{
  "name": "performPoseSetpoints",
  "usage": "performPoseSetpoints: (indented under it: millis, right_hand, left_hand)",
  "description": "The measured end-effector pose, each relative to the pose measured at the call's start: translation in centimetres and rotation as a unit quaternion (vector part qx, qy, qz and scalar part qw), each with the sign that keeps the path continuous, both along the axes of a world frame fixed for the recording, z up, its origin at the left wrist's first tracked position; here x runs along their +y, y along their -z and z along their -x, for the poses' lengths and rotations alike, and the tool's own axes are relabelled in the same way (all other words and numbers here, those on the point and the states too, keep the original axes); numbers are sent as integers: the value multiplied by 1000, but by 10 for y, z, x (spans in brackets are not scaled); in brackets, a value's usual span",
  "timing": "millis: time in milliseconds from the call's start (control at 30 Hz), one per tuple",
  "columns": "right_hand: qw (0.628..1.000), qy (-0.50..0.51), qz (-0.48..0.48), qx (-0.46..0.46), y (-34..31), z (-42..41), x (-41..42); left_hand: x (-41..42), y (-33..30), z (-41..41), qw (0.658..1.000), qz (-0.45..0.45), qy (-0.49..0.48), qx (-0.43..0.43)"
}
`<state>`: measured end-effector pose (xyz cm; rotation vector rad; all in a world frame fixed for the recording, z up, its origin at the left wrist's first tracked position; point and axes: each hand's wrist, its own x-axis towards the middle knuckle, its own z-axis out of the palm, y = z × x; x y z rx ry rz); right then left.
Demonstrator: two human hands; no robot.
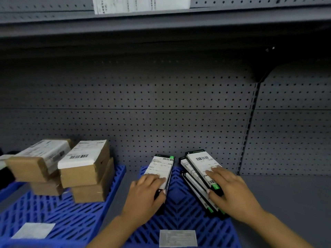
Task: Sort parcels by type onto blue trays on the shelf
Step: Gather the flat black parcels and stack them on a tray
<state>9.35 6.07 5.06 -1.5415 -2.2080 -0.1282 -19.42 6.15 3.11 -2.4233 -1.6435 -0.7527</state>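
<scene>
Two blue slatted trays lie on the grey shelf. On the right blue tray (180,208), my left hand (145,196) grips a thin black parcel with a white barcode label (160,167), thumb on its right edge. My right hand (231,192) rests flat on the top parcel (200,162) of a fanned stack of similar flat black parcels (197,190), thumb at its near end. The left blue tray (59,217) carries stacked brown cardboard boxes (84,169) with white labels.
A grey pegboard wall (161,108) backs the shelf, with an upright post (250,126) at right. Bare shelf surface (286,203) lies right of the trays. White tags (178,238) sit on both trays' front edges. An upper shelf (161,20) holds a labelled white item.
</scene>
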Motion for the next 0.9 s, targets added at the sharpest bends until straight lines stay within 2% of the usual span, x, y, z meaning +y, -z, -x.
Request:
performPoseSetpoints:
  millis: [400, 633, 900]
  right_hand:
    - [998, 19, 25, -60, -12, 9, -7]
    - [998, 4, 3, -61, -28, 4, -18]
    - [996, -27, -69, -46, -74, -21, -73]
  left_hand:
    - [-4, -7, -1, 999, 43, 1, 11]
    - [-3, -42, -2, 987, 123, 5, 107]
    - [-48, -100, -39, 991, 18, 65, 117]
